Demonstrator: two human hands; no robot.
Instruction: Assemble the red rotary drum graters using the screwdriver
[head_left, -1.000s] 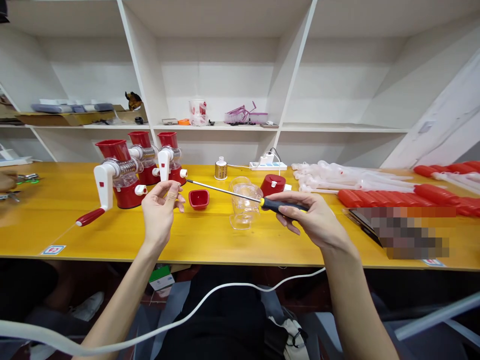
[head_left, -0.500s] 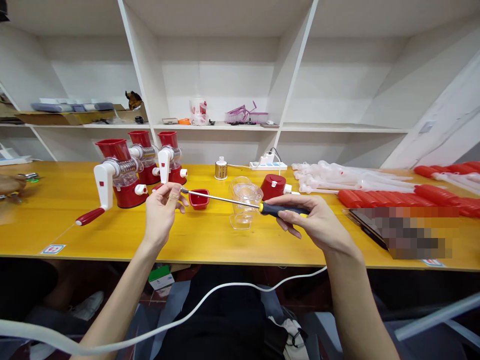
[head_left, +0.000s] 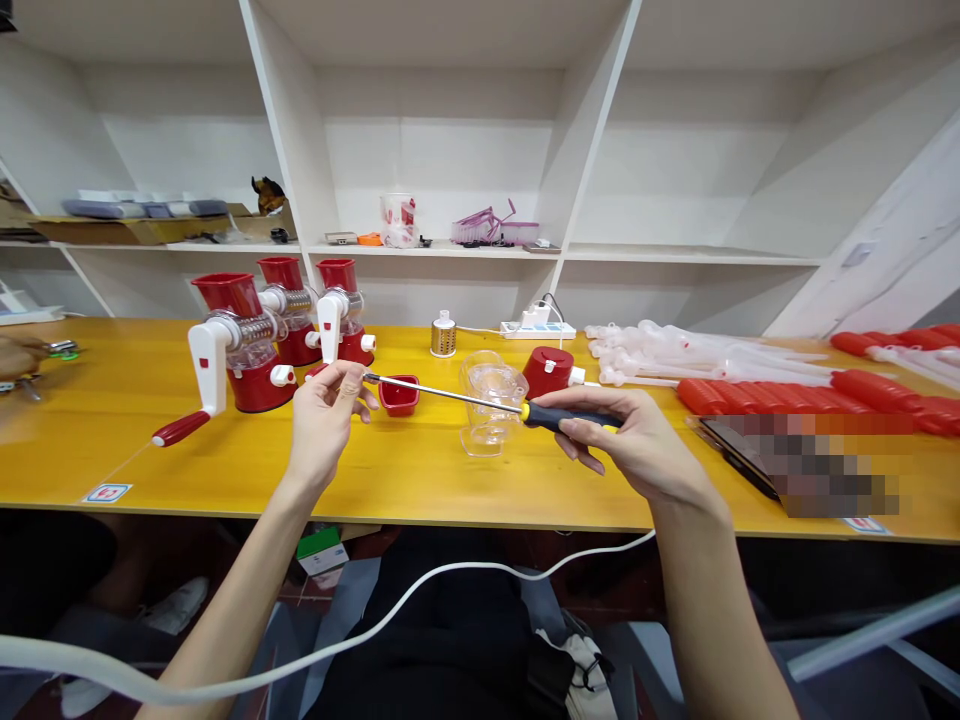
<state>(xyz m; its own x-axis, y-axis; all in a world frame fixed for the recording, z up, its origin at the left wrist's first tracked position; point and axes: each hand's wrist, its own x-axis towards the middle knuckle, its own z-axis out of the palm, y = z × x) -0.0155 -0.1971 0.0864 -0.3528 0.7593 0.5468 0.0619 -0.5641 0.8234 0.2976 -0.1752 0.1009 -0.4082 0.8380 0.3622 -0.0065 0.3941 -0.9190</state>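
My right hand [head_left: 641, 445] grips the dark blue and yellow handle of a screwdriver [head_left: 450, 394], its long metal shaft pointing left. At the shaft's tip my left hand [head_left: 324, 420] is closed in a pinch; whatever small piece sits between thumb and finger is hidden. Both hands are above the yellow table [head_left: 420, 485]. Behind the shaft stands a clear plastic housing [head_left: 484, 438], with a red base [head_left: 546, 370] beyond it. A small red hopper [head_left: 399, 398] lies near my left fingers. Farther back is a metal grater drum [head_left: 443, 340].
Red and white hand-cranked rotary graters [head_left: 244, 345] stand at the left. White plastic parts [head_left: 675, 355] and a row of red handles [head_left: 750, 396] lie at the right, near a blurred flat object [head_left: 810, 470]. A white cable [head_left: 450, 567] crosses in front. Another person's hand [head_left: 19, 360] shows far left.
Both hands and the screwdriver hold nearly the same pose. The camera view has shifted slightly. At the far left, the other person's hand has moved a little.
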